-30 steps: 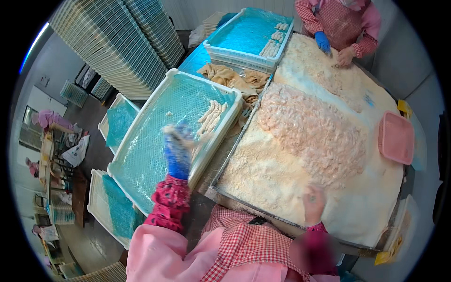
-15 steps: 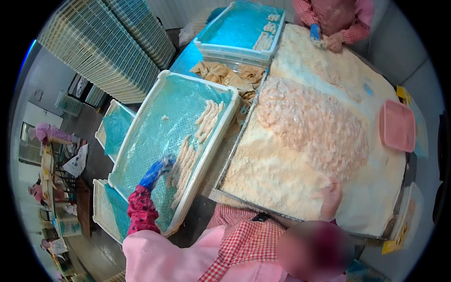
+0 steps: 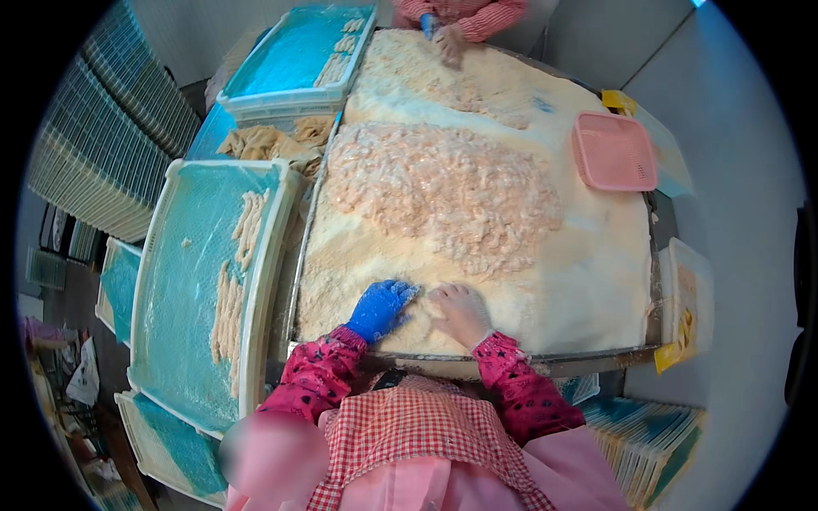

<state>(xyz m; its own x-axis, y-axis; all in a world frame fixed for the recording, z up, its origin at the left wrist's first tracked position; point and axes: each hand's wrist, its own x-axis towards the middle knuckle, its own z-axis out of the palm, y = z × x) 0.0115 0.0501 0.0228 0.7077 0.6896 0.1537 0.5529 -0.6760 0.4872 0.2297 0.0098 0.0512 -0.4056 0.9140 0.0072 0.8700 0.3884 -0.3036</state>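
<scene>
Powder point(image 3: 588, 289), pale and crumbly, covers the rimmed worktop point(image 3: 588, 364) in front of the person. The left hand point(image 3: 381, 312), in a blue glove, rests on it near the front edge; its fingers curl downward, and whether they pinch anything cannot be told. Just beside it, the right hand point(image 3: 461, 313) lies on the powder with its fingers slightly spread. Beyond both hands, a mound of glossy, pale pink pieces point(image 3: 443, 192) sits on the powder. To the left is a white tray point(image 3: 253, 341) lined with blue-green film point(image 3: 183, 298), bearing coated strips point(image 3: 227, 315) along its right side. A pink basket point(image 3: 615, 152) stands toward the worktop's right edge, and a co-worker's hand point(image 3: 449, 41) is at the far end.
</scene>
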